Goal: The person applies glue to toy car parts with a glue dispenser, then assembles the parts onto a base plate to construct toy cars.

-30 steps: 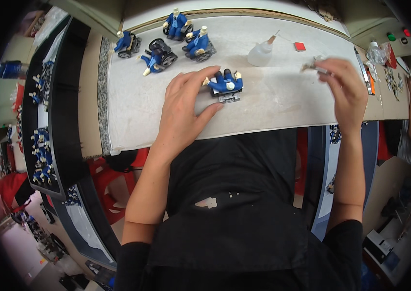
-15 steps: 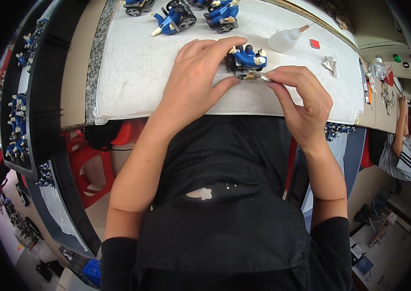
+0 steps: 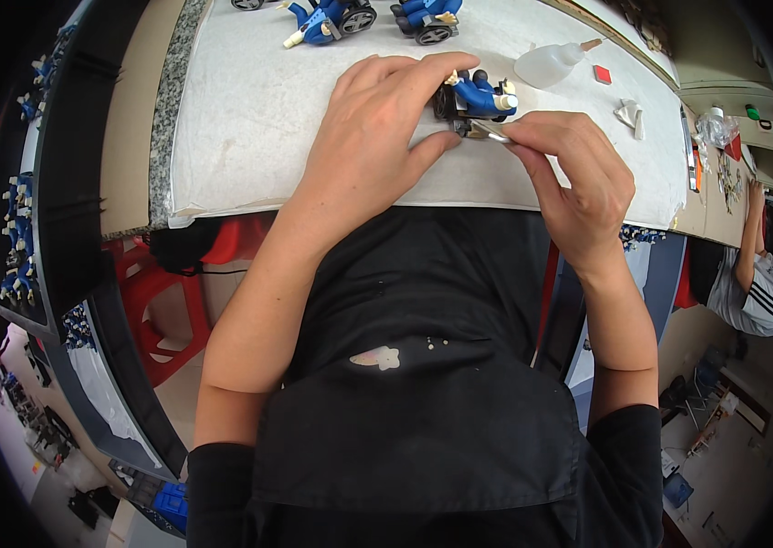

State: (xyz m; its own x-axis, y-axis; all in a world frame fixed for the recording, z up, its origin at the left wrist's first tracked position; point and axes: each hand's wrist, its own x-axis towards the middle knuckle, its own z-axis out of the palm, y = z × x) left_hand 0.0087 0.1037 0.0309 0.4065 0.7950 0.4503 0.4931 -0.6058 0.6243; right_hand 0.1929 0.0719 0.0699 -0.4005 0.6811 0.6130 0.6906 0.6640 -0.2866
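Observation:
On the white-covered table, a toy figure in blue clothes (image 3: pixel 480 94) sits tipped over in a small dark wheelchair (image 3: pixel 444 102). My left hand (image 3: pixel 382 119) is closed round the wheelchair's left side, index finger over its far end and thumb at the near side. In my right hand (image 3: pixel 578 169), thumb and fingers pinch slim silver tweezers (image 3: pixel 496 133). The tweezers' tips reach the near edge of the wheelchair, close to my left thumb. What lies between the tips is too small to make out.
Further wheelchair figures (image 3: pixel 427 20) lie at the table's far side. A translucent squeeze bottle (image 3: pixel 546 66), a red square piece (image 3: pixel 602 74) and a crumpled white tissue (image 3: pixel 629 119) are beyond my right hand. Black racks (image 3: pixel 67 210) hold more figures at left. Another person (image 3: pixel 756 283) works at far right.
The view has shifted a little, so the far figures sit higher. Both hands stay at the wheelchair, and the tweezers' tips remain at its near edge.

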